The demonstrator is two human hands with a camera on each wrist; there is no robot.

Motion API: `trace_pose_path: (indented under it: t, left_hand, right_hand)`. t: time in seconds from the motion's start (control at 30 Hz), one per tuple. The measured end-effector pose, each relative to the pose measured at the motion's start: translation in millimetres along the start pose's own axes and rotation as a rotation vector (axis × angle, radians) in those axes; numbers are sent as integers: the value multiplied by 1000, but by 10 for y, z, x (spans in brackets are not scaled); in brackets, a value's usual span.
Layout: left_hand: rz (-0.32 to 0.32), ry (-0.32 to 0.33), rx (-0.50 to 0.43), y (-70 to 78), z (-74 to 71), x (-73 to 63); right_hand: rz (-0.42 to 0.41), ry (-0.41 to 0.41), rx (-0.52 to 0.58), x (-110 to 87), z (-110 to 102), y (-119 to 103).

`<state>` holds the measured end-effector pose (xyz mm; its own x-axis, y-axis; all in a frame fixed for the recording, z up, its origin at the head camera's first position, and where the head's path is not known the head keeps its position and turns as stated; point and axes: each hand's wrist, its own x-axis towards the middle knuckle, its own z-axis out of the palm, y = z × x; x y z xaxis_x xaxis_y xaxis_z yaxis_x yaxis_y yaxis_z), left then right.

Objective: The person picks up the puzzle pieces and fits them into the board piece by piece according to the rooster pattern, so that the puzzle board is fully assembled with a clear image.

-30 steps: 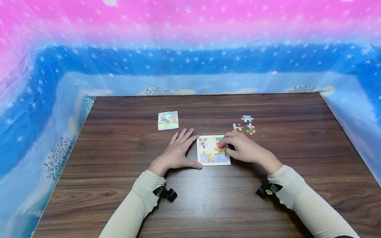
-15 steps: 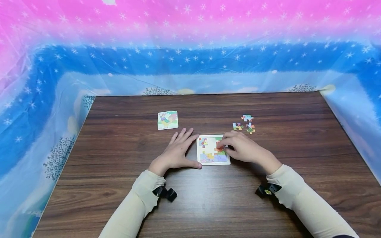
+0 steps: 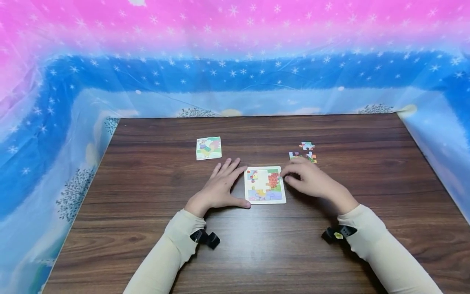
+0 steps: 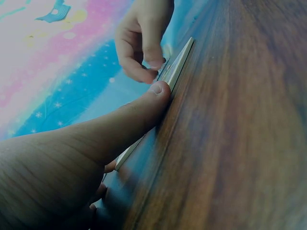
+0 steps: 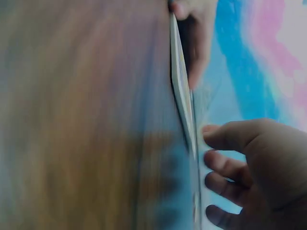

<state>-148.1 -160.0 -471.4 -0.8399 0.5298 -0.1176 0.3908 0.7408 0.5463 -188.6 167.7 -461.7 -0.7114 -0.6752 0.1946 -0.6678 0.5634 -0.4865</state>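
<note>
A square jigsaw tray (image 3: 262, 179) with a white rim lies on the table in the head view, partly filled with pieces, its bare white base showing at the upper middle. On its right side sits a red-patterned puzzle piece (image 3: 273, 180). My left hand (image 3: 219, 190) rests spread beside the tray, thumb and index fingertip at its left edge; the left wrist view has the thumb (image 4: 156, 91) against that edge. Just off the tray's right edge is my right hand (image 3: 312, 179), its fingers loosely bent with nothing visible between them.
Several loose puzzle pieces, one of them (image 3: 307, 145) farthest back, lie behind my right hand, which partly covers some. A picture card (image 3: 209, 148) of a bird lies at the back left. Snowflake-patterned cloth (image 3: 235, 73) hangs around the wooden table (image 3: 165, 139).
My right hand has come away from the red-patterned piece and moved right, off the tray toward the loose pieces. My left hand has stayed at the tray's left edge.
</note>
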Motion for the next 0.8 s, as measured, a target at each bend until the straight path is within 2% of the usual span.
trace_pose_path:
  t: [0.13,0.23,0.33,0.5,0.8]
  left_hand:
    - [-10,-4,5,-3,-4,8]
    - [-8,-3,9,-9,-2,9]
    - [-7,1,4,-11,3,3]
    - [-12,0,5,-11,15,-3]
    - [5,6,-2,-10,31,15]
  right_hand:
    - [109,207,21,-53,-130,309]
    - [208,285,19,-83,-255,539]
    - [282,250,2,-83,-372,741]
    - [320,111,-64,-21,-489,911]
    - [371,41,-211,59,-510,821]
